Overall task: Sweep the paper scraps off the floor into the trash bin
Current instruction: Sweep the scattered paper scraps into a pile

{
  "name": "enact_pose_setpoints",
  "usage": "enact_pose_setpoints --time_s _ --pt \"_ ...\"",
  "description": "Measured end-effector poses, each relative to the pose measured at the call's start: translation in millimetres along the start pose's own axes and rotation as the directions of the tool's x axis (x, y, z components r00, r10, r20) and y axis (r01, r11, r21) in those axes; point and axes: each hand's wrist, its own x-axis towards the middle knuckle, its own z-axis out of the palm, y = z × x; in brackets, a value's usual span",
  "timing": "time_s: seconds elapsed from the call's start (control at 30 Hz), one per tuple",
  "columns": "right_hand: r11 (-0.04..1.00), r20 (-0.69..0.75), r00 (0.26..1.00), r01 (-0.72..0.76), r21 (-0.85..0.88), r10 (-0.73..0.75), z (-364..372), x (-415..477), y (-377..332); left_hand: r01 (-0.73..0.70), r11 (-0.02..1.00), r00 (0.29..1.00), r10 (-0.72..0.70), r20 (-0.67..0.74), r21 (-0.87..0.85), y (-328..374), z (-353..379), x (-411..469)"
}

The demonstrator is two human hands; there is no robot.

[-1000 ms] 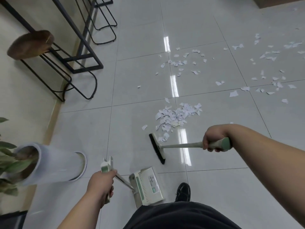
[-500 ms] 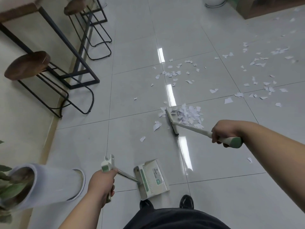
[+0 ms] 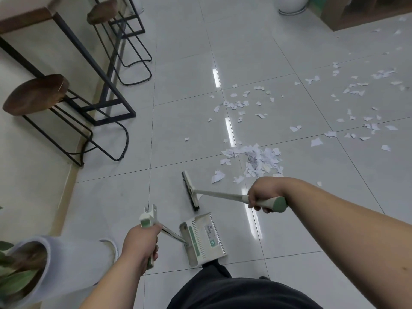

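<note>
Left hand [image 3: 140, 244]: I grip the dustpan [image 3: 201, 238] handle.
Right hand [image 3: 266, 194]: I grip the broom [image 3: 191, 190].
Paper scraps [image 3: 258, 161]: piled beyond the broom head.

Indoor lounge or break area, café-like; exact kind cannot be told.
- Glossy pale-grey floor tiles [image 3: 182, 134].
- Ten o'clock: wood-topped high table [image 3: 24, 18] on black metal frame; two round wooden stools [image 3: 35, 93].
- Eight o'clock: white planter [image 3: 66, 259], green leaves.
- One o'clock: wooden cabinet [image 3: 367, 12].

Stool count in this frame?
2. Near stool at left, beside the table; far stool at top left. More may be out of frame.
</note>
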Motion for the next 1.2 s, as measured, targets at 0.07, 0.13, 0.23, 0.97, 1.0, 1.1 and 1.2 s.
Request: enact_pose_setpoints --time_s 0.07,0.13,0.23,0.97,1.0,1.1,1.2 --pt "0.999 0.011 1.0 -0.03 0.023 0.03 10 11 -19 0.004 1.0 1.0 -0.004 0.005 0.005 4 -5 15" --pt "0.997 0.01 0.998 -0.06 0.049 0.06 16 25 -37 0.012 1.0 1.0 -0.012 0.02 0.009 12 -13 34" --pt "0.99 -0.028 0.993 -0.116 0.075 0.118 12 45 -55 0.04 0.999 0.998 -0.04 0.038 0.018 27 -26 69" --pt "0.908 -0.284 0.916 -0.162 0.385 0.284 -67 34 -97 -0.04 0.999 0.979 0.04 0.197 -0.002 106 -50 194" --pt "0.909 -0.265 0.925 -0.155 0.386 0.271 -67 41 -101 -0.041 0.999 0.981 0.042 0.191 -0.006 108 -50 195" --pt "0.906 -0.203 0.955 -0.117 0.406 0.215 -64 63 -122 -0.037 0.999 0.987 0.039 0.157 -0.015 116 -51 197" --pt "0.912 -0.147 0.978 -0.076 0.403 0.147 -66 90 -146 -0.023 0.999 0.992 0.026 0.127 -0.028 128 -50 200"
